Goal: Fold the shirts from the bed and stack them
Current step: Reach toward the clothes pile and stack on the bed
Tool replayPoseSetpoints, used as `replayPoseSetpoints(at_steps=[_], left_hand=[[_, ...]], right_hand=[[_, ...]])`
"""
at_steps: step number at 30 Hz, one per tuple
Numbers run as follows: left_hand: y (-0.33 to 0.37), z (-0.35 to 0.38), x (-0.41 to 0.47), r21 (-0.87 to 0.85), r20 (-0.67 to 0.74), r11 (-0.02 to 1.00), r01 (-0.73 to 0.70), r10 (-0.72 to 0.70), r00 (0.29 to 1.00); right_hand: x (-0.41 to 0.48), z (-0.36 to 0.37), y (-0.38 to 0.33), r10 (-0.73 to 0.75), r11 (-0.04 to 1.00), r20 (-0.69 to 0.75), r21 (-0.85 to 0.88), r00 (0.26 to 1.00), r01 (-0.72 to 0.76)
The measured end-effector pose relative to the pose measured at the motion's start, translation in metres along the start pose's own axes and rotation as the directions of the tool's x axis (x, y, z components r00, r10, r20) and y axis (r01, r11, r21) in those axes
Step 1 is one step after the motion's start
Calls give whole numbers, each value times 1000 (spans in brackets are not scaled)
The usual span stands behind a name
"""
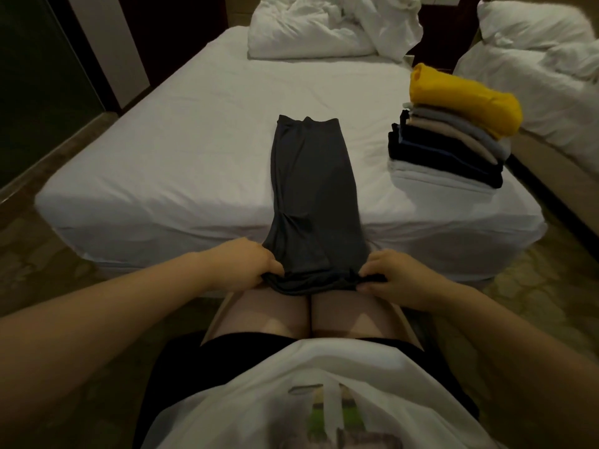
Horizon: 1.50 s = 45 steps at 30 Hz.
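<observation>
A dark grey shirt (311, 189), folded lengthwise into a long narrow strip, lies on the white bed (181, 150) and hangs over its near edge. My left hand (249, 264) pinches the strip's bottom left corner. My right hand (398, 277) pinches the bottom right corner. Both hands hold the hem just above my knees. On the bed's right side stands a stack of folded shirts (450, 147), dark ones low down, grey and beige above, with a yellow shirt (463, 98) on top.
A crumpled white duvet (327, 24) is heaped at the head of the bed. A second bed with white bedding (547, 69) stands to the right, across a narrow gap. Tiled floor runs along the left side.
</observation>
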<state>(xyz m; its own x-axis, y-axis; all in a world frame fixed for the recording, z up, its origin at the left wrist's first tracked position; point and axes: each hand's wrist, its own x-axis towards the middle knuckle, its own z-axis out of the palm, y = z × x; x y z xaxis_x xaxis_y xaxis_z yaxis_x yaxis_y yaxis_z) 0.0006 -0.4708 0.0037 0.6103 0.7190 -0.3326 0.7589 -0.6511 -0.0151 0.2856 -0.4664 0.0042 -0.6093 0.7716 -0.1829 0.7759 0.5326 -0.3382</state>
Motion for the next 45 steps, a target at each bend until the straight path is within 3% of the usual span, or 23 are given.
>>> replayPoseSetpoints(at_steps=[2, 6, 8, 10, 13, 18, 22, 25, 28, 31, 37, 42, 45], left_hand=[[-2, 1, -2, -93, 23, 996, -13, 15, 1000], [-12, -25, -1, -458, 257, 879, 128, -7, 966], [-27, -43, 7, -574, 257, 796, 194, -51, 965], [-44, -54, 19, -588, 114, 781, 210, -176, 978], [-66, -61, 46, -602, -74, 756, 258, -374, 924], [-106, -57, 105, -688, -194, 622, 374, -654, 731], [-147, -49, 153, -801, -141, 435, 411, -804, 578], [-183, -42, 188, -854, -114, 342, 392, -859, 499], [-215, -36, 221, -877, -109, 314, 365, -868, 485], [-236, -33, 255, -899, -144, 323, 297, -856, 497], [-281, -46, 314, -938, -146, 269, 219, -879, 453], [-319, -50, 351, -939, -69, 189, 286, -921, 383], [-335, -47, 359, -947, -91, 192, 256, -929, 357]], right_hand=[[2, -4, -2, 41, 999, 150, 25, 988, -45], [13, -25, -2, 150, 902, 314, 345, 938, -260], [32, -37, 0, 179, 874, 233, 408, 956, -263], [57, -48, 2, 168, 908, 119, 368, 979, -201], [99, -62, 5, 155, 928, 13, 342, 988, -150], [175, -78, 26, 174, 923, -103, 363, 979, -126], [238, -84, 59, 207, 919, -158, 368, 965, -137], [282, -87, 85, 247, 907, -237, 399, 940, -137], [329, -89, 105, 282, 891, -328, 438, 902, -120], [377, -84, 126, 265, 930, -419, 350, 868, -114], [431, -61, 160, 279, 960, -524, 174, 805, -219], [461, -80, 198, 544, 839, -587, 365, 599, -404], [469, -85, 215, 571, 820, -530, 330, 627, -469]])
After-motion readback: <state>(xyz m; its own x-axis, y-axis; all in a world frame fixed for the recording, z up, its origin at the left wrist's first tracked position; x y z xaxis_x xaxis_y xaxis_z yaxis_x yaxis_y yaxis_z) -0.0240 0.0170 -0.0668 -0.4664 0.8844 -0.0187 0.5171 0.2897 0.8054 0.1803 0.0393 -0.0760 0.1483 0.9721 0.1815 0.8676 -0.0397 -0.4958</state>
